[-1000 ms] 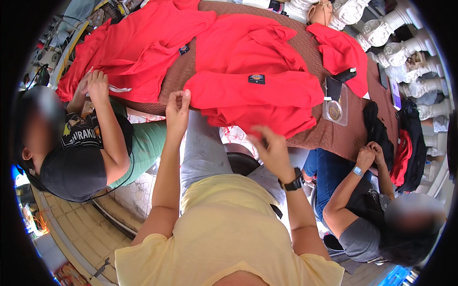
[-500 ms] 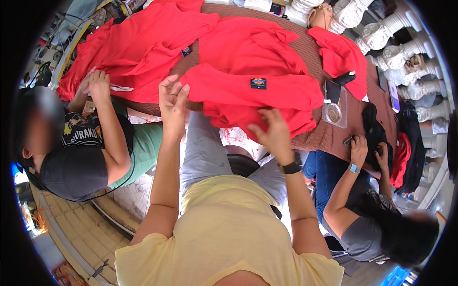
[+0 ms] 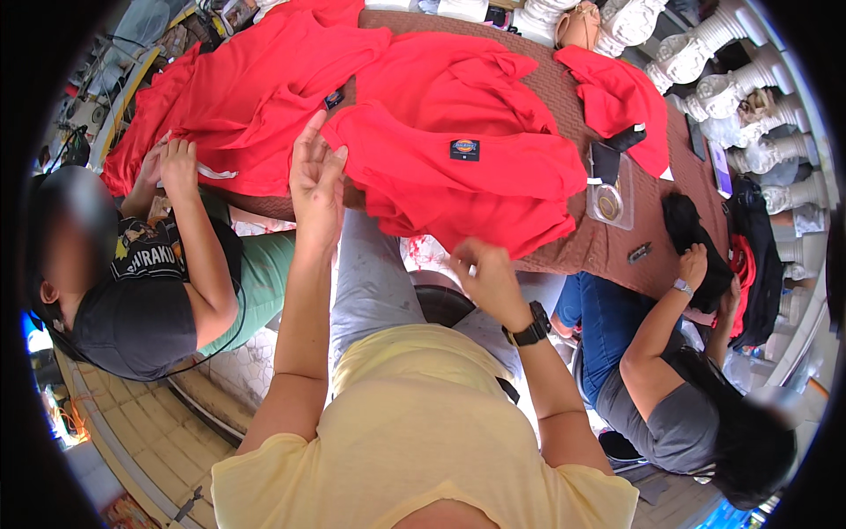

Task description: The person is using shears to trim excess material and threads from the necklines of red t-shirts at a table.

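A red garment (image 3: 520, 167) with a dark label lies on the brown-covered table in front of me, its near side hanging over the edge. My left hand (image 3: 315, 189) is at its left end, fingers stretched up and thumb apart, the thumb overlapping the red cloth. I cannot tell whether it touches the cloth. Below the garment's near edge, my right hand (image 3: 493, 282), with a black watch on the wrist, is off the cloth. Its fingers are curled in. Anything between them is too small to make out.
More red garments (image 3: 256, 97) spread to the left, where a person's hands (image 3: 176, 167) work cloth. On the right lie a red piece (image 3: 621, 106), a clear plastic case (image 3: 610, 198) and a small dark tool (image 3: 640, 254). Another person handles black cloth (image 3: 692, 238). White balusters (image 3: 696, 62) stand behind.
My right hand has drawn back from the red garment toward me, its fingers curling. My left fingers have straightened. The person on the right has let go of the small dark tool.
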